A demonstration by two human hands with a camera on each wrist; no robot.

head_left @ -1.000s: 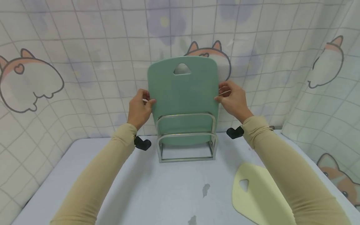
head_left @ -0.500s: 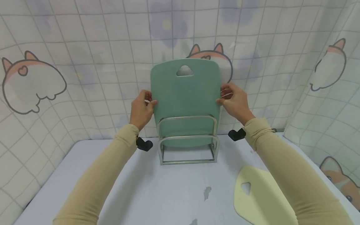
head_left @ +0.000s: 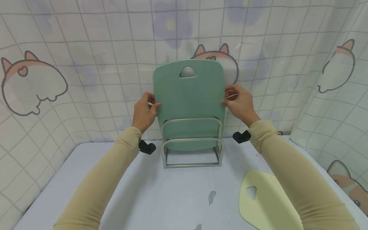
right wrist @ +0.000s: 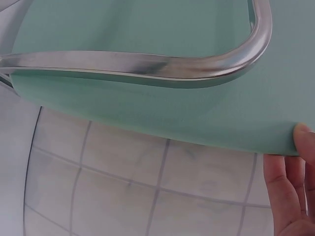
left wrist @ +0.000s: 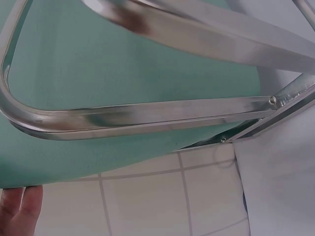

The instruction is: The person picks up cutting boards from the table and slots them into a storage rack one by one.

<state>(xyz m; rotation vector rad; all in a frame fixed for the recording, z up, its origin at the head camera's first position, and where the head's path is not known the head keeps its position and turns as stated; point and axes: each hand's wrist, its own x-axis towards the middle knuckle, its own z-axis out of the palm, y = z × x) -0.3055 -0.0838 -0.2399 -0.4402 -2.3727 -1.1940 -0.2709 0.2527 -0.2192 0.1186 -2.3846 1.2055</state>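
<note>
A green cutting board (head_left: 189, 92) with a triangular handle hole stands upright in a metal rack (head_left: 192, 165), behind its front bars. My left hand (head_left: 144, 111) pinches the board's left edge between thumb and fingers. On the opposite edge my right hand (head_left: 239, 103) grips it the same way, at about the same height. In the left wrist view the rack's bars (left wrist: 147, 120) cross in front of the board, and fingertips touch its edge. The right wrist view shows the thumb (right wrist: 301, 133) on the board's face and the fingers along its edge.
A pale yellow cutting board (head_left: 264, 198) lies flat on the white table (head_left: 172, 198) at the right, partly under my right forearm. Behind the rack hangs a gridded cloth (head_left: 115, 73) with corgi prints. Grey worn patches (head_left: 211, 197) mark the tabletop.
The whole scene shifts slightly right and down in the head view between the first frame and now. Both hands keep their hold on the green board, which stays in the rack.
</note>
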